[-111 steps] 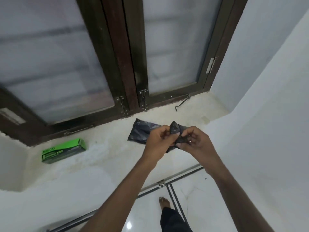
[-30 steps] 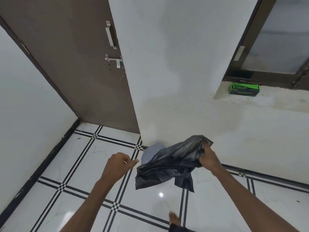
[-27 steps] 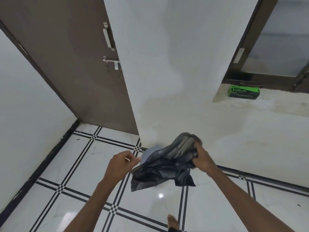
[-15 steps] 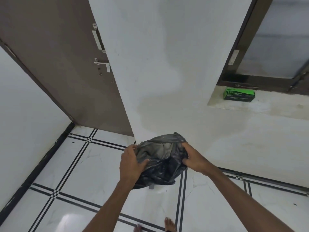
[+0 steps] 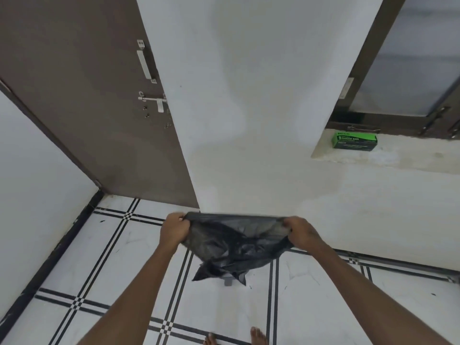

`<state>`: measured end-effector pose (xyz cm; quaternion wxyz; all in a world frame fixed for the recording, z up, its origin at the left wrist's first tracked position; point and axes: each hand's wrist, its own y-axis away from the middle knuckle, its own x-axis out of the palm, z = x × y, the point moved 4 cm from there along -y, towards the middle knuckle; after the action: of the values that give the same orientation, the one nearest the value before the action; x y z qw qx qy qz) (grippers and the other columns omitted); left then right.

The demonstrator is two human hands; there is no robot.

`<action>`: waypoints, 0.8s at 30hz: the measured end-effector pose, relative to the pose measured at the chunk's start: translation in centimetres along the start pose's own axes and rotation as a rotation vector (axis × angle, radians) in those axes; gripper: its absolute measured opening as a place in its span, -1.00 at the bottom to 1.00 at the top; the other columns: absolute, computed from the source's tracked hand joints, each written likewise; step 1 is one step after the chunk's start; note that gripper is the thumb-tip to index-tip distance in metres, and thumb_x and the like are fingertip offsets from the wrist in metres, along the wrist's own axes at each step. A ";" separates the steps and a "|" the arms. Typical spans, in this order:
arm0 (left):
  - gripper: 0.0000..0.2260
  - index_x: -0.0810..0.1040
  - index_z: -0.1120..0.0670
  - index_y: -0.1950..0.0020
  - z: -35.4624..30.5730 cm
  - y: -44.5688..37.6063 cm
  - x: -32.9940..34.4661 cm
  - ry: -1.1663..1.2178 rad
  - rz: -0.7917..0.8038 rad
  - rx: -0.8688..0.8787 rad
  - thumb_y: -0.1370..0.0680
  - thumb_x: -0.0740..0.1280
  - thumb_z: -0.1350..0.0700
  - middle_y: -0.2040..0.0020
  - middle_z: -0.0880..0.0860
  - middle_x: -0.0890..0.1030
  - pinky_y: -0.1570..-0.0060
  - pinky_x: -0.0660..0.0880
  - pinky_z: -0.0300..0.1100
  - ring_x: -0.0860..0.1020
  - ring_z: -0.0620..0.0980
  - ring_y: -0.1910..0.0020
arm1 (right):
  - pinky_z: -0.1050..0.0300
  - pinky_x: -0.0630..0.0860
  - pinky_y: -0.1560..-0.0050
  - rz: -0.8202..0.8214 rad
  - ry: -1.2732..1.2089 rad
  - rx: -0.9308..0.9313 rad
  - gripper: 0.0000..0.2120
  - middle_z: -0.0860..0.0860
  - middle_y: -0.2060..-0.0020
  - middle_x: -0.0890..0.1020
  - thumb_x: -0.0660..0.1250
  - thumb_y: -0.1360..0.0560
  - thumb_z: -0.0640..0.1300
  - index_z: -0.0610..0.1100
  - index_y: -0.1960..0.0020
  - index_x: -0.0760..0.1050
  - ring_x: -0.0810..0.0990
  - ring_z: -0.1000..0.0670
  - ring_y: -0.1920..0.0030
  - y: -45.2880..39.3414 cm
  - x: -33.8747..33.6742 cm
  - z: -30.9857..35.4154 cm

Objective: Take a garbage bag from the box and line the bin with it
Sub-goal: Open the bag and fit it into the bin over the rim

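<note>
A black garbage bag hangs stretched between my two hands above the tiled floor. My left hand grips its mouth at the left end and my right hand grips it at the right end, so the top edge is pulled straight. The bin stands on the floor below the bag and is almost wholly hidden; only a small grey part of it shows under the bag's lower edge. The green box of garbage bags lies on the window ledge at the upper right.
A brown door with a metal handle and latch stands at the left, beside a white wall. The stone ledge runs under a dark-framed window. My bare feet show at the bottom edge on the white tiles.
My hands have pulled apart, stretching the bunched bag wide open. Earlier I turned from the window ledge to the floor by the door, and my left hand took hold of the bag.
</note>
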<state>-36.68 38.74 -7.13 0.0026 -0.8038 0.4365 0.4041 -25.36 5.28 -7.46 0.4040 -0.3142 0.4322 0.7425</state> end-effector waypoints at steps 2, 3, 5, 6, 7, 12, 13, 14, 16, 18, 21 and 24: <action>-0.73 0.63 0.12 0.07 -2.8 -0.1 -1.7 0.109 -0.089 0.128 -0.45 0.18 0.35 0.14 0.09 0.66 0.13 0.50 -0.08 0.62 0.18 0.07 | 0.04 0.52 -0.10 -0.183 -0.015 -0.020 -0.60 -0.09 -0.28 0.53 0.17 -0.51 -0.28 -0.08 -0.31 0.46 0.58 -0.18 -0.16 -0.3 -1.6 2.4; -0.69 0.62 0.09 0.01 -4.1 0.4 -2.6 0.162 -0.143 0.226 -0.44 0.19 0.38 0.10 0.05 0.67 0.10 0.51 -0.11 0.61 0.10 0.06 | 0.06 0.51 0.02 -0.293 -0.126 -0.009 -0.64 -0.09 -0.25 0.52 0.18 -0.55 -0.23 -0.06 -0.32 0.41 0.59 -0.16 -0.07 -0.3 -2.5 3.4; -0.59 0.58 0.07 -0.11 -5.9 2.1 -4.3 0.186 -0.250 0.471 -0.40 0.20 0.43 0.02 -0.04 0.63 0.07 0.46 -0.27 0.55 -0.06 0.03 | 0.05 0.50 0.07 -0.450 -0.394 0.005 -0.65 -0.07 -0.20 0.54 0.15 -0.59 -0.05 0.06 -0.37 0.32 0.58 -0.14 -0.01 -0.2 -3.9 5.0; -0.54 0.56 0.08 -0.16 -6.0 2.9 -4.9 0.116 -0.295 0.597 -0.36 0.21 0.45 -0.02 -0.05 0.59 0.06 0.42 -0.30 0.50 -0.09 0.01 | -0.02 0.54 -0.01 -0.467 -0.529 0.023 -0.64 -0.02 -0.18 0.57 0.10 -0.60 0.09 0.18 -0.38 0.28 0.58 -0.14 -0.03 0.0 -4.0 5.2; -0.51 0.54 0.11 -0.19 -5.4 3.4 -5.1 -0.006 -0.331 0.698 -0.33 0.22 0.45 -0.05 -0.04 0.55 0.06 0.40 -0.28 0.46 -0.06 -0.02 | -0.08 0.55 -0.09 -0.469 -0.664 0.034 -0.64 0.03 -0.15 0.59 0.05 -0.58 0.21 0.31 -0.37 0.26 0.58 -0.14 -0.06 0.0 -3.8 5.2; -0.68 0.59 0.04 -0.12 5.4 2.7 -3.6 -0.534 -0.133 0.548 -0.41 0.38 0.30 0.00 0.04 0.62 0.19 0.52 -0.07 0.59 0.12 0.04 | 0.04 0.49 0.07 -0.345 0.004 -0.167 -0.77 -0.05 0.05 0.62 0.24 -0.52 -0.06 0.03 -0.16 0.47 0.61 -0.21 0.05 1.3 1.7 0.9; -0.71 0.60 -0.02 -0.10 7.5 2.8 -3.2 -0.589 -0.028 0.440 -0.45 0.35 0.26 -0.01 0.01 0.64 0.16 0.53 -0.09 0.62 0.09 0.03 | 0.05 0.49 0.05 -0.178 0.210 -0.164 -0.77 -0.06 0.01 0.63 0.29 -0.49 -0.07 -0.02 -0.14 0.50 0.62 -0.21 -0.01 1.2 4.0 -0.2; -0.73 0.61 -0.08 -0.10 9.2 3.0 -2.7 -0.665 0.079 0.334 -0.49 0.33 0.22 -0.04 -0.03 0.66 0.11 0.53 -0.13 0.64 0.05 0.00 | 0.08 0.50 0.01 -0.003 0.344 -0.116 -0.74 -0.02 -0.04 0.65 0.30 -0.47 -0.04 0.02 -0.16 0.53 0.63 -0.15 -0.08 1.3 6.0 -1.3; -0.73 0.64 -0.09 -0.16 11.7 3.9 -1.9 -0.838 0.309 0.149 -0.53 0.32 0.17 -0.12 -0.04 0.67 0.00 0.51 -0.19 0.64 0.01 -0.08 | 0.15 0.50 0.00 0.229 0.406 -0.001 -0.67 0.05 -0.06 0.66 0.28 -0.41 0.02 0.10 -0.16 0.57 0.63 -0.05 -0.13 1.8 9.1 -2.8; -0.72 0.64 -0.03 -0.20 12.9 4.3 -1.7 -0.866 0.414 0.023 -0.53 0.31 0.18 -0.16 0.03 0.65 -0.08 0.51 -0.16 0.62 0.04 -0.14 | 0.16 0.50 0.01 0.280 0.316 0.110 -0.69 0.01 -0.06 0.66 0.23 -0.40 -0.03 0.02 -0.10 0.60 0.63 -0.06 -0.12 2.1 10.3 -2.5; -0.82 0.66 0.06 -0.11 13.6 3.3 -2.4 -0.540 0.390 -0.116 -0.53 0.36 0.19 0.12 0.04 0.66 0.19 0.55 -0.24 0.64 -0.01 0.17 | 0.14 0.51 0.08 0.230 0.097 0.226 -0.79 -0.09 0.01 0.67 0.20 -0.43 -0.08 -0.11 0.09 0.58 0.64 -0.12 -0.02 1.8 9.9 -0.8; -0.86 0.66 0.19 -0.04 12.4 2.0 -3.9 -0.025 0.317 -0.259 -0.58 0.31 0.27 0.49 -0.02 0.51 0.54 0.31 -0.35 0.42 -0.12 0.54 | 0.13 0.49 0.19 0.133 -0.111 0.280 -0.76 -0.11 0.21 0.67 0.33 -0.41 0.03 -0.13 0.27 0.57 0.65 -0.12 0.14 1.0 8.2 1.2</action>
<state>-47.25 44.64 -12.28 -0.1592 -0.7135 0.5020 0.4621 -30.25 8.73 -13.22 0.4171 -0.1842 0.5285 0.7161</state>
